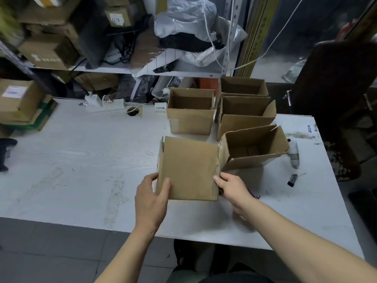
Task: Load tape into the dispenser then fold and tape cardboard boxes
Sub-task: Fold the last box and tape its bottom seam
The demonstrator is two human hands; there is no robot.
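Note:
A flattened brown cardboard box (188, 167) lies on the white table (81, 160) in front of me. My left hand (152, 198) grips its near left edge, thumb on top. My right hand (231, 185) pinches its right edge. To the right stands an open assembled box (254, 148), tilted slightly. Behind it are more open boxes: one at centre (190, 111), and two in a row at the back right (244, 111). A white tape dispenser (294, 153) lies near the table's right edge.
A small black object (292, 180) lies right of my right hand. A power strip (106, 104) with cables sits at the table's back edge. Stacked cartons (18, 105) are at the left. Shelves with boxes and plastic bags (189, 23) rise behind. A dark chair (336, 94) stands at the right.

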